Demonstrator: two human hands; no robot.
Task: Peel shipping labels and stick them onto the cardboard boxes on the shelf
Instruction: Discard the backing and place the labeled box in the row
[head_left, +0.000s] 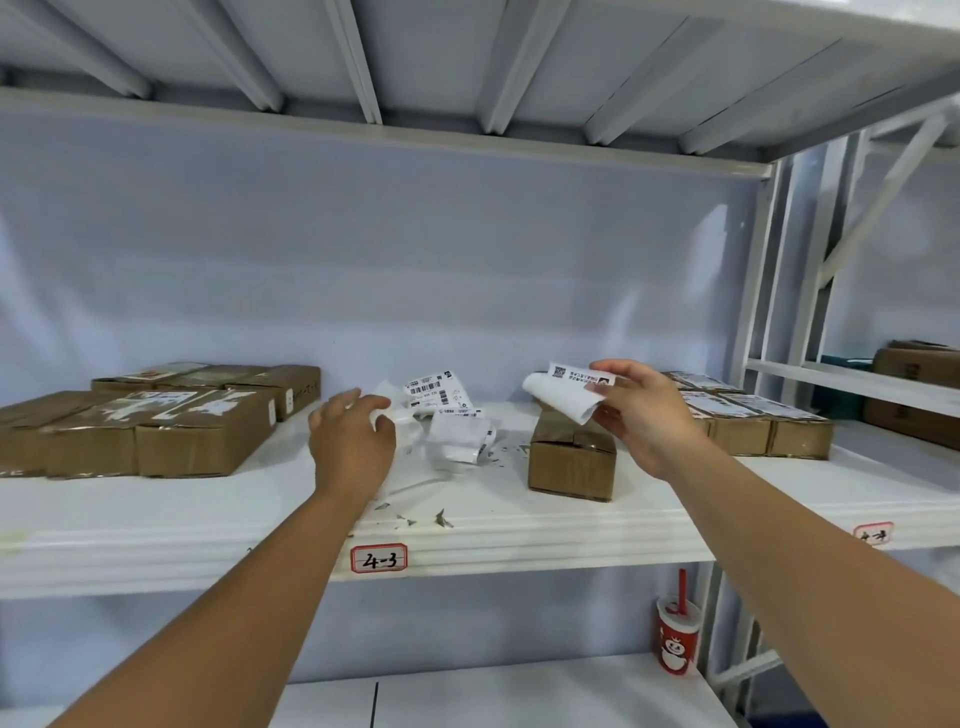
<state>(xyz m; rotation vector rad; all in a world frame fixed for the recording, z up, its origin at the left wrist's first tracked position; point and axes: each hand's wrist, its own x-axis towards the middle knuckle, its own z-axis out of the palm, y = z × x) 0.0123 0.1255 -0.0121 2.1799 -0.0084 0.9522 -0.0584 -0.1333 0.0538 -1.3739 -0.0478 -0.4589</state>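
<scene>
Cardboard box (571, 467) sat closed below the curled label (566, 397) your right hand (644, 415) pinched; your left hand (353, 441), fingers (343, 402) relaxed, held nothing.

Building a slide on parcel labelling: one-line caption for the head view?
Right hand holds a curled label over a lone box while the left hand reaches toward loose labels.

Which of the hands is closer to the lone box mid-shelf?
Right. The right hand, pinching a curled label, hovers just above the box; the left hand is off to its left.
</scene>
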